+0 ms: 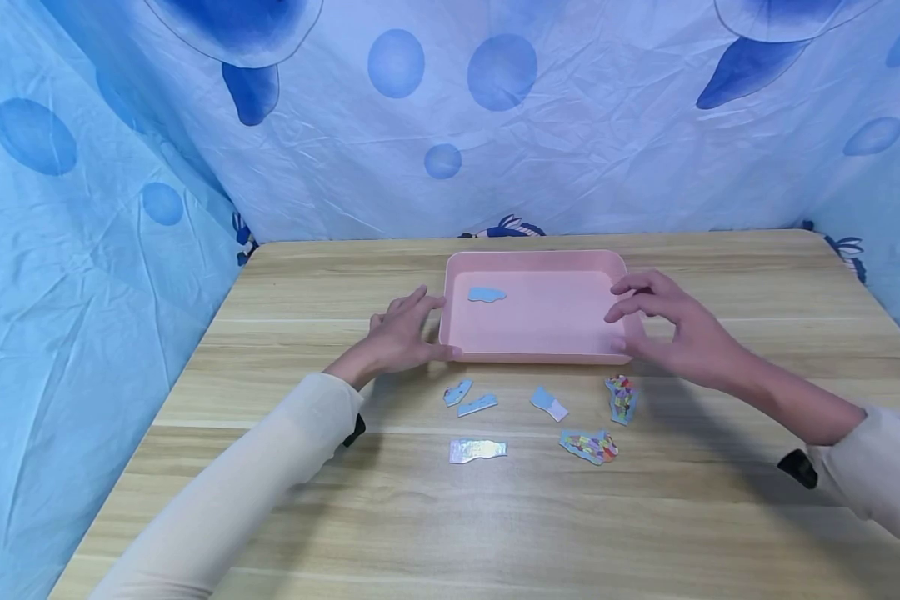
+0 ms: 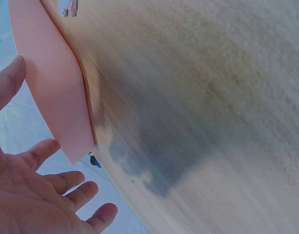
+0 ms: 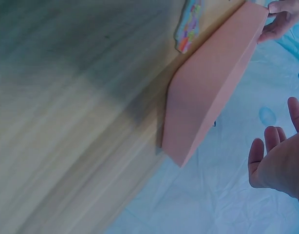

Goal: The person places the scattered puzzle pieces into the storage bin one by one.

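A blue patterned cloth [image 1: 330, 187] hangs behind and beside the wood-grain table [image 1: 750, 279]. Near the table's far edge lies the pink tray [image 1: 547, 327], flat on the surface, with one hand at each short end.

The left hand [image 1: 401, 340] is at the tray's left end, its fingers spread apart; the thumb touches the rim by the near left corner, and the index fingertip is at the left side. The right hand [image 1: 671, 321] is at the right end, thumb and loosely bent fingers apart; the right wrist view shows it clear of the tray wall, holding nothing. The two hands are well apart, the tray between them.

On the table in front of the tray are a wide multicoloured piece [image 1: 589, 447], a shiny pale piece [image 1: 478, 451], a tall multicoloured piece [image 1: 622, 400] near the right hand, and a blue-and-lilac piece [image 1: 549, 403]. A plain blue piece [image 1: 487, 294] lies inside the tray, toward its left. A narrow blue strip [image 1: 477, 406] and a small blue piece [image 1: 457, 392] lie near the left hand.
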The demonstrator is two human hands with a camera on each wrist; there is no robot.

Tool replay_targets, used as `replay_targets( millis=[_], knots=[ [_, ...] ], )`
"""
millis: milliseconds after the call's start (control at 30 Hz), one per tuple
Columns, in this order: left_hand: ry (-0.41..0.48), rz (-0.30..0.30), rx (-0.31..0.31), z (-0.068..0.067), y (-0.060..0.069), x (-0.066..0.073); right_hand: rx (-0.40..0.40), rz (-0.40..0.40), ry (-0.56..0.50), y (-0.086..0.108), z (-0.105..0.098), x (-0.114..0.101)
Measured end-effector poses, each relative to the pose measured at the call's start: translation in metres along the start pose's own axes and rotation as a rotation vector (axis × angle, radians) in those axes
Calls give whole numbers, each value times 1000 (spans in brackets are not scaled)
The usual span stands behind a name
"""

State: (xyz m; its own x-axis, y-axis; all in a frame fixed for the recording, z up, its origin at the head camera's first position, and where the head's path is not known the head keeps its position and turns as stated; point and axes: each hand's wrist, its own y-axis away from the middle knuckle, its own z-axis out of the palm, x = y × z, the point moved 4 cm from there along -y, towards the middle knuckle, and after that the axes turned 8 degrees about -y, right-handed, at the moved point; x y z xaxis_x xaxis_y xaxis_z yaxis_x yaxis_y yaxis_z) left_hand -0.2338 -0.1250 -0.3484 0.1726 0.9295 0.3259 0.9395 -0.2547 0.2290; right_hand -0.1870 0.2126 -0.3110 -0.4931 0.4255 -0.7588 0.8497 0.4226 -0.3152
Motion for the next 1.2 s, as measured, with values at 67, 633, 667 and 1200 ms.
replay_targets(
  millis=[67,633,667,1200],
  knots=[
    [-1,1,-1,0,0,0,6,5,6,6,-2,2],
    [2,2,-6,-1,2,1,40,110,72,38,-13,12],
    [3,1,-7,-1,2,1,38,112,80,39,-13,12],
    [12,-6,-9,-1,2,1,50,106,108,54,-9,17]
  ],
)
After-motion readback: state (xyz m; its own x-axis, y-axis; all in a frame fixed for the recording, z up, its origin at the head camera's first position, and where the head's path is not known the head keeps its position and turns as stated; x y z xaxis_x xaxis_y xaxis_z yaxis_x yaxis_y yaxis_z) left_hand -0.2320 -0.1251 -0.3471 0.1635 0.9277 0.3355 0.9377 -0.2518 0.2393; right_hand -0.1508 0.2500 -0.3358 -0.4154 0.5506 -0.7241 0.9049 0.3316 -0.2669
